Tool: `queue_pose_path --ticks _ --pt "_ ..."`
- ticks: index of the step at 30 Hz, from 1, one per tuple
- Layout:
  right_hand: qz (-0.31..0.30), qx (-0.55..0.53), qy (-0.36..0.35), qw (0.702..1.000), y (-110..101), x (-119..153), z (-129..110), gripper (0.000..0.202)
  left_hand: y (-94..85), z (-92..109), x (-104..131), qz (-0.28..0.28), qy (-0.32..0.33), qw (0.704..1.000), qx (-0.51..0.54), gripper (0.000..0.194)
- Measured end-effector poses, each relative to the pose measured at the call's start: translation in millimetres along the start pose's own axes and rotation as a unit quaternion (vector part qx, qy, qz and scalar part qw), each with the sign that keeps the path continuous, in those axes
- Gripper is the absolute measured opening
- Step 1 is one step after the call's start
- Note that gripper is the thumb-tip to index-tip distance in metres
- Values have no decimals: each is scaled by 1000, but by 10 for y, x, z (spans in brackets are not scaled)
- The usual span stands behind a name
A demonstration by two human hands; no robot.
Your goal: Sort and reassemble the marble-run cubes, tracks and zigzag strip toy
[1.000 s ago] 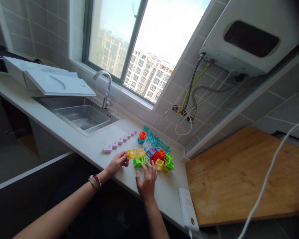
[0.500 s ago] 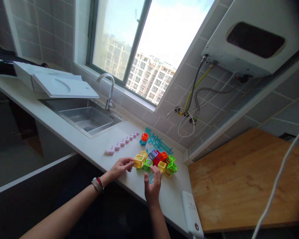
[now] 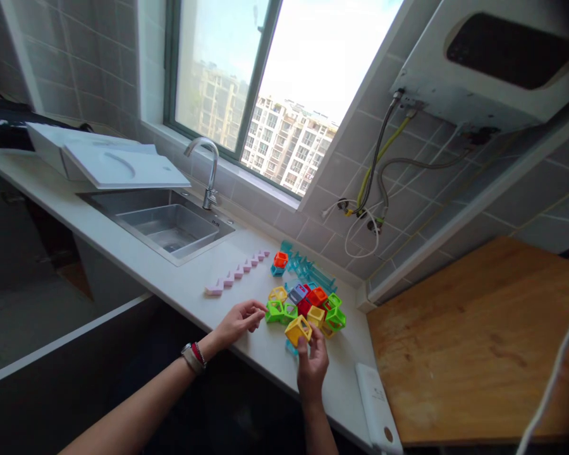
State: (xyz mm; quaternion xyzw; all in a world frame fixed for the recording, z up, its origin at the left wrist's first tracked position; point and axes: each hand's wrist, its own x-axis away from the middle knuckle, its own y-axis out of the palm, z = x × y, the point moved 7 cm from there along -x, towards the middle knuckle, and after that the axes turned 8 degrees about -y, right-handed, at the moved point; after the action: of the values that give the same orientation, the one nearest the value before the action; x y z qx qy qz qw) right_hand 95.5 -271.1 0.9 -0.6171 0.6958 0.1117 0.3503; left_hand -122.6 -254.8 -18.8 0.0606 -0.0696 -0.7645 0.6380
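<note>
A yellow open-frame cube block [image 3: 298,330] is pinched in my right hand [image 3: 313,363], tilted above the front of the counter. My left hand [image 3: 241,323] has its fingers curled together with nothing visible in them. Its fingertips are right beside a green frame block [image 3: 275,309]; whether they touch it I cannot tell. Around the hands lies a pile of frame blocks, among them a red block [image 3: 304,306], an orange block [image 3: 317,296], another yellow block [image 3: 315,315] and a green block [image 3: 336,318]. A light-blue piece [image 3: 291,347] shows partly beneath the held block.
Behind the pile are an orange block [image 3: 281,259] on a blue one and several clear blue pieces [image 3: 308,270]. A row of pale purple pieces [image 3: 238,272] runs toward the sink [image 3: 171,229]. A white power strip [image 3: 377,404] and wooden board [image 3: 474,347] are at right.
The yellow cube block has passed from my left hand to my right hand and moved right and nearer. My right hand has closed on it. The view has shifted slightly.
</note>
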Motion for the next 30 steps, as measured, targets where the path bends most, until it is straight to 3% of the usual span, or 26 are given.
queue_pose_path --ticks 2,4,7,10,19,25,30 --pt "45 -55 71 995 -255 48 185 54 -89 32 1 49 18 998 27 42" --pt "53 -68 107 991 -561 96 339 59 -129 65 9 70 32 996 34 41" --pt "20 -19 137 990 -1003 180 531 65 -119 69 4 65 27 997 25 38" --pt "-8 8 160 987 -1240 281 656 66 -118 38 -7 63 24 998 4 34" --pt "-88 42 151 984 -1084 271 602 56 -207 -47 -19 96 18 995 -11 27" --pt "-91 37 130 987 -1053 272 543 86 -201 -2 -10 99 9 995 -28 27" --pt "-86 70 105 988 -1048 243 451 83 -172 37 -42 137 -25 986 -86 34"
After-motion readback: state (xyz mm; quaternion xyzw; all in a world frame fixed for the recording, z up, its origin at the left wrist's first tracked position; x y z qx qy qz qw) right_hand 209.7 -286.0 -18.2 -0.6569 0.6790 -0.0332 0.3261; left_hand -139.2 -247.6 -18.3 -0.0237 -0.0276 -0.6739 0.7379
